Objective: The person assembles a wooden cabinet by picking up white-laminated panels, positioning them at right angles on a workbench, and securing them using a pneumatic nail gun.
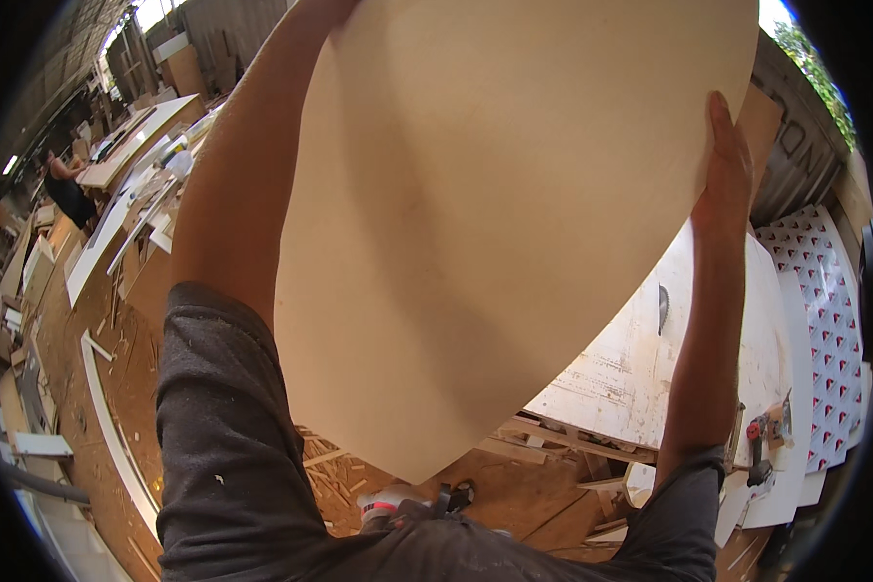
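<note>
A large pale wooden board (514, 194) fills the middle of the view, raised in front of me and tilted, one corner pointing down toward my waist. My right hand (727, 165) grips its right edge, with the thumb up along the near side and the other fingers hidden behind. My left arm reaches up along the board's left edge. Only the base of my left hand (338, 12) shows at the top of the picture, against that edge; its fingers are out of sight. Partly behind the board is a white worktable (616, 373) with a round saw blade (662, 308) standing out of its top.
A red and black power tool (761, 444) lies to the right, near sheets with patterned film (820, 330). Wood offcuts (335, 480) litter the floor below. A long white strip (112, 427) lies at left. Farther off, a person (68, 189) stands beside stacked panels (150, 136).
</note>
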`<state>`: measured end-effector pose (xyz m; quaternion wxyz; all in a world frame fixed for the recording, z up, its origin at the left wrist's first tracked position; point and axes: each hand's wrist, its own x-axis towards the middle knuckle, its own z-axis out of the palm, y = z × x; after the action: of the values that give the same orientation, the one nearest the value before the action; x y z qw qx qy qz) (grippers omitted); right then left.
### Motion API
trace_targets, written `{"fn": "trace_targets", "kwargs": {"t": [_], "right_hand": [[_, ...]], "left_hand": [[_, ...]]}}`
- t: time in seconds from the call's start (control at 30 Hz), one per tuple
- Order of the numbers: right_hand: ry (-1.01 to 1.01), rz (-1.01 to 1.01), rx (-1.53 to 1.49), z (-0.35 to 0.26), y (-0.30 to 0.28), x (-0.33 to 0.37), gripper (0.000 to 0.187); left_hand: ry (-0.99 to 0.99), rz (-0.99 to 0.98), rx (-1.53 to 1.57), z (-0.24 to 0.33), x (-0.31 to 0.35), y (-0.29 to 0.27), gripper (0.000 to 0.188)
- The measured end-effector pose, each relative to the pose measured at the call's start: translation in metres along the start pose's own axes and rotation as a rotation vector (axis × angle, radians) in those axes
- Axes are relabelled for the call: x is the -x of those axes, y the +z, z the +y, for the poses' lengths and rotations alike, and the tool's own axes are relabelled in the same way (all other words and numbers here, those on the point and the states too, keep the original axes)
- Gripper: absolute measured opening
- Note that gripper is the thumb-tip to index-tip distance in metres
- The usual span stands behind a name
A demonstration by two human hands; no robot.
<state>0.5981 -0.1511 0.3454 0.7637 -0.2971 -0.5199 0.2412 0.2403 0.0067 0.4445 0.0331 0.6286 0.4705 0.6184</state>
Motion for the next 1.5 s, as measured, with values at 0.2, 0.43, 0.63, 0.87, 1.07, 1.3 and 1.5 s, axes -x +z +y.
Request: {"fn": "trace_targets", "kwargs": {"t": [0.2, 0.43, 0.63, 0.87, 1.07, 1.3, 1.5], "right_hand": [[-0.23, -0.261, 0.47, 0.007, 0.013, -0.053, 0.052], [-0.044, -0.278, 0.806, -0.033, 0.093, -0.076, 0.054], [-0.257, -0.503, 0.942, -0.027, 0.168, -0.081, 0.057], [-0.002, -0.749, 0.685, -0.004, 0.28, -0.022, 0.041], [0.056, -1.202, 0.818, 0.036, 0.353, 0.035, 0.042], [-0.019, -1.367, 1.083, 0.085, 0.382, 0.107, 0.038], [0.023, -1.406, 1.223, 0.107, 0.398, 0.134, 0.032]], "left_hand": [[-0.263, 0.062, 0.316, -0.041, 0.056, -0.024, 0.081], [-0.378, 0.155, 0.667, -0.093, 0.111, -0.04, 0.085], [-0.609, 0.327, 0.844, -0.13, 0.162, -0.069, 0.069], [-0.921, 0.486, 0.905, -0.19, 0.268, -0.07, 0.076], [-1.129, 0.649, 0.866, -0.236, 0.371, -0.053, 0.075], [-1.438, 0.401, 0.722, -0.262, 0.446, -0.033, 0.08], [-1.419, -0.296, 0.426, -0.362, 0.45, -0.092, 0.073]]}}
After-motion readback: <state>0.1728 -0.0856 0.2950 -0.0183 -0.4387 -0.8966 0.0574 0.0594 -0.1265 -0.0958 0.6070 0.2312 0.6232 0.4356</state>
